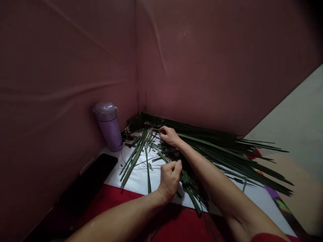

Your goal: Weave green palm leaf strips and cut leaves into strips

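Note:
My left hand (pixel 170 178) is closed in a fist low over the white sheet (pixel 133 176). Dark green leaf strips (pixel 186 181) come out beside and below this fist, folded or bunched together; their gripped part is hidden. Farther back, my right hand (pixel 169 136) has its fingers pinched together near cut leaf strips (pixel 147 134); what lies between the fingertips is too small to make out. Behind the right forearm runs a thick pile of long green leaves (pixel 217 144). Several narrow strips (pixel 133 159) lie fanned out left of both hands.
A purple tumbler (pixel 109 129) stands against the wall (pixel 75 67) at left. In front of it lies a dark flat object (pixel 93 176), and near its base are scissors-like dark handles (pixel 127 136). Red cloth (pixel 121 198) covers the near side. Leaf tips stick out at right.

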### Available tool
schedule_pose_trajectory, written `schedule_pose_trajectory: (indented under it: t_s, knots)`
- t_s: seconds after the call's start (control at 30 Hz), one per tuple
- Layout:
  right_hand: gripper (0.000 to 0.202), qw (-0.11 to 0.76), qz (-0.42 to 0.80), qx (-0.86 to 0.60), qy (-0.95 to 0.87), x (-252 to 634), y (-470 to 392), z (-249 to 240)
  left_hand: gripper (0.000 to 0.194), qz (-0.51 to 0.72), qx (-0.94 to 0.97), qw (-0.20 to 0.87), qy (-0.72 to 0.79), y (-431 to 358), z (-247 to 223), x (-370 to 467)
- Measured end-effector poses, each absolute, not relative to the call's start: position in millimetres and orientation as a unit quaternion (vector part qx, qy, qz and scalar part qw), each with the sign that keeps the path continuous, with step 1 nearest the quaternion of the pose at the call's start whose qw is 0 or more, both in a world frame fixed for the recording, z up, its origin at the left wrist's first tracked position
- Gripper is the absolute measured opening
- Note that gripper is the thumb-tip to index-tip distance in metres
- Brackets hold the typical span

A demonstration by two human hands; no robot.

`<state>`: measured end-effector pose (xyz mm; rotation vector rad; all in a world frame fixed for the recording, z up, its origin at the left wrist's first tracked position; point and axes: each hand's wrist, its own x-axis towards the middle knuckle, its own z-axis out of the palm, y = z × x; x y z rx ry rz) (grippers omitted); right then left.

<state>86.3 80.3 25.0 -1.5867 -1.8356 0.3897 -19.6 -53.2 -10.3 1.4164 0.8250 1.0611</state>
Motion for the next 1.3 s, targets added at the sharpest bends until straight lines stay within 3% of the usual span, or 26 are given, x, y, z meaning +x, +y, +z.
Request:
schedule_pose_trajectory:
  t_s: [0.13,0.3,0.5,0.7,0.83,1.0,1.1,1.3]
  knots:
    - [0.024,0.46,0.208,-0.606,-0.615,107,50,31,0.046,0.443,0.602,0.569,0.342,-54,-9,-19]
    - [0.029,0.544,0.277,-0.595,-0.523,124,-5,40,0.045,0.44,0.605,0.573,0.335,-51,-5,-19]
    - [0.027,0.637,0.4,-0.534,-0.386,130,-65,42,0.021,0.488,0.551,0.59,0.334,-44,-7,-16]
    - [0.023,0.664,0.411,-0.522,-0.343,124,-96,30,0.034,0.37,0.576,0.676,0.274,-55,-4,-14]
    - [0.023,0.666,0.405,-0.518,-0.353,119,-102,21,0.03,0.332,0.595,0.689,0.249,-60,0,-16]
    - [0.027,0.731,0.233,-0.555,-0.321,134,-108,7,0.029,0.35,0.599,0.669,0.267,-56,4,-17]
    - [0.025,0.713,0.081,-0.609,-0.338,156,-113,1,0.028,0.352,0.594,0.672,0.267,-54,3,-17]
    - [0.024,0.499,-0.133,-0.693,-0.504,167,-116,4,0.026,0.355,0.601,0.663,0.27,-52,-2,-15]
